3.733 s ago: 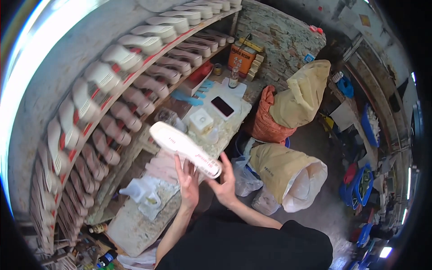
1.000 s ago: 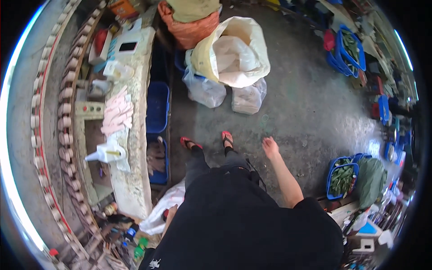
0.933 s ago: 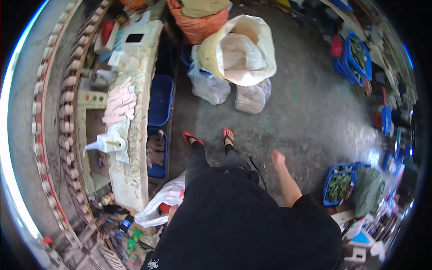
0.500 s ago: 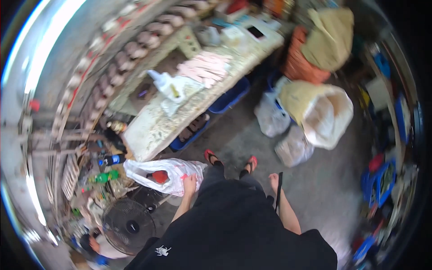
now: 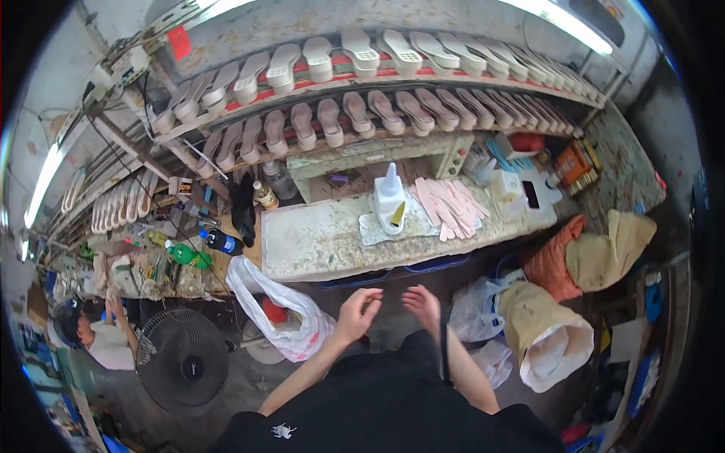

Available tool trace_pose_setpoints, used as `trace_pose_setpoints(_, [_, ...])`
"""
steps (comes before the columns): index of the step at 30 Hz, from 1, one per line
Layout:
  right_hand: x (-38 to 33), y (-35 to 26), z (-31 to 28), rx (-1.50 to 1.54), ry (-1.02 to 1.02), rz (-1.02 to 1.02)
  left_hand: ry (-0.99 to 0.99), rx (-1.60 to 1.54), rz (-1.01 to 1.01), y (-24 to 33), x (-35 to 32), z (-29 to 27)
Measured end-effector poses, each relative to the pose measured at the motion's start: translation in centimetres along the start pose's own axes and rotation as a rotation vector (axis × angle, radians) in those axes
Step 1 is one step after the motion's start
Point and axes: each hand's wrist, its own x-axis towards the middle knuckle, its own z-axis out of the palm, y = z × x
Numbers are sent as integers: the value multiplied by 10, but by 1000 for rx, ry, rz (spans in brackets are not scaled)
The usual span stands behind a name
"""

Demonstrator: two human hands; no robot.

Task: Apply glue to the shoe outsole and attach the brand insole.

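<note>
My left hand point(image 5: 357, 314) is raised in front of the workbench point(image 5: 317, 245), fingers loosely bent and thumb apart, with nothing in it. Level with it, my right hand point(image 5: 421, 306) also holds nothing, its fingers apart; a dark strap point(image 5: 444, 353) hangs at that wrist. Beyond them on the bench stands a white squeeze bottle point(image 5: 390, 198) with a pointed nozzle, on a pale sheet. Beside it lies a fanned pile of pale pink strips point(image 5: 447, 208). Left of my left hand is a white plastic bag point(image 5: 306, 332) with something red point(image 5: 274, 310) in its opening.
Shoe soles point(image 5: 330, 124) line two racks above the bench. A black fan point(image 5: 183, 361) stands at left, near a seated person point(image 5: 109, 343). Green point(image 5: 187, 255) and dark point(image 5: 221, 241) bottles lie beyond it. Sacks point(image 5: 547, 332) stand at right; a phone point(image 5: 531, 195) lies on the bench.
My view has turned toward the bench, which now lies straight ahead. Both hands have come up from my sides to in front of me, closer together. My left hand is now away from the plastic bag.
</note>
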Motion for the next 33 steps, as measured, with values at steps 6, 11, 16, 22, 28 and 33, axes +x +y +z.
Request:
trace_pose_setpoints(6, [6,-20,109,195,-479,215,-98,345,443,-21,49,23])
trace_pose_setpoints(11, [8,-50,59,335,-623,364,-39,670,175,-55,44,52])
trace_pose_setpoints(16, [35,-106,-50,298,-480,381,108,388,-747,-152,-51,49])
trace_pose_setpoints(22, [96,-207,-75,-238,-19,128,-498,792,-1024,-237,-248,30])
trace_pose_setpoints(28, [177,-241,6,-642,65,-343,-156,452,-1145,-261,-260,31])
trace_pose_setpoints(33, [198,-248,119,-751,-51,-221,211,310,-1105,-319,-142,16])
